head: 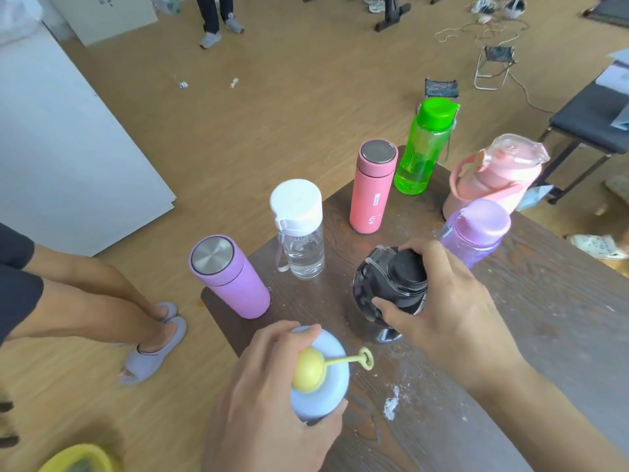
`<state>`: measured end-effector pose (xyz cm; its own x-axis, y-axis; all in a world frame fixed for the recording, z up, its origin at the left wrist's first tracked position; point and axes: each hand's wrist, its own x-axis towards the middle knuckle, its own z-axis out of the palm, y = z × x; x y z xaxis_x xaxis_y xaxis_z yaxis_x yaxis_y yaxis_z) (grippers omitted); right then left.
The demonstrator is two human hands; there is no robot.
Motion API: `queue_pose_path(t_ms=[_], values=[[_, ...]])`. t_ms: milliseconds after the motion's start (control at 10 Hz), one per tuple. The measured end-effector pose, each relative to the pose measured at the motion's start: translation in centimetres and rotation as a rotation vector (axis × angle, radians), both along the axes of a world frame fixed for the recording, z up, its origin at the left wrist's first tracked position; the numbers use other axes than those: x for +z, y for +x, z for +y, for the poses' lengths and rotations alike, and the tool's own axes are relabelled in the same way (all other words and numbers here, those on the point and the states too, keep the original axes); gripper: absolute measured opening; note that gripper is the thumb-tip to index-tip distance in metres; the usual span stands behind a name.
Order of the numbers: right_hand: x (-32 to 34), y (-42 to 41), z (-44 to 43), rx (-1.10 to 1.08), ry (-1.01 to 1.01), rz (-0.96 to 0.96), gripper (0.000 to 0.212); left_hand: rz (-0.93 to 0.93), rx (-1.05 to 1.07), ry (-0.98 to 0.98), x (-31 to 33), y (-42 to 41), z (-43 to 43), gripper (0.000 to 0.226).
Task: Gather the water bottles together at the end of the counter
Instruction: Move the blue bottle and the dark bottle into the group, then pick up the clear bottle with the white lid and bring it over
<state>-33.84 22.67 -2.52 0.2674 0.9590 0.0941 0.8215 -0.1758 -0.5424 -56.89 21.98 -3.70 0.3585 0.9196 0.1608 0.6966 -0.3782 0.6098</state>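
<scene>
Several bottles stand at the end of the dark wood counter (551, 301). My left hand (265, 403) grips a pale blue bottle (326, 386) with a yellow knob lid near the front edge. My right hand (452, 301) is clamped over the top of a black bottle (384, 291). Around them stand a purple flask (228, 281), a clear bottle with a white cap (301, 229), a coral flask (371, 189), a green bottle (422, 148), a big pink jug (493, 175) and a lilac bottle (476, 233).
A person's bare legs in lilac slippers (153, 349) stand left of the counter. White boards (68, 148) lean at the left. A yellow tub (78, 459) sits at the bottom left. Folding stools (493, 66) and a dark bench (592, 120) stand on the wooden floor beyond.
</scene>
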Motion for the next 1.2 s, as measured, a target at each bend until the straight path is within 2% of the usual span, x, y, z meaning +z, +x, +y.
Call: queue_pose_path(t_ms=[200,300,400,500,600,700,800,900,1100,1200], values=[[-0.1,0.1,0.1,0.011,-0.015,0.02,0.062,0.037,-0.103,-0.014,0.1,0.0,-0.1,0.087],[-0.3,0.4,-0.2,0.026,-0.013,0.076,0.073,0.115,-0.091,0.029,2.0,0.4,-0.4,0.096],[0.2,0.9,-1.5,0.04,-0.016,0.123,0.084,0.113,-0.146,-0.043,3.6,0.8,0.5,0.091],[1.6,2.2,-4.4,-0.001,0.001,0.08,0.084,-0.075,-0.151,-0.171,5.1,1.1,0.2,0.082],[3.4,4.8,-8.1,-0.104,0.037,0.066,0.074,0.044,-0.338,-0.088,8.1,7.8,0.2,0.086],[4.7,8.5,-12.8,-0.245,0.044,0.061,0.069,0.038,-0.363,0.139,8.8,12.9,-3.0,0.067],[5.3,12.7,-18.6,-0.388,0.018,0.038,0.068,-0.023,-0.527,0.119,9.3,19.9,-5.7,0.071],[5.3,17.2,-26.0,-0.57,0.005,0.01,0.064,-0.13,-0.701,0.008,8.6,27.6,-9.8,0.071],[4.5,24.1,-42.8,-1.024,0.087,-0.056,0.058,-0.125,-1.088,-0.112,6.1,43.2,-21.8,0.064],[3.5,27.1,-50.0,-1.21,0.134,-0.054,0.055,-0.056,-1.27,-0.078,5.0,49.9,-29.1,0.068]])
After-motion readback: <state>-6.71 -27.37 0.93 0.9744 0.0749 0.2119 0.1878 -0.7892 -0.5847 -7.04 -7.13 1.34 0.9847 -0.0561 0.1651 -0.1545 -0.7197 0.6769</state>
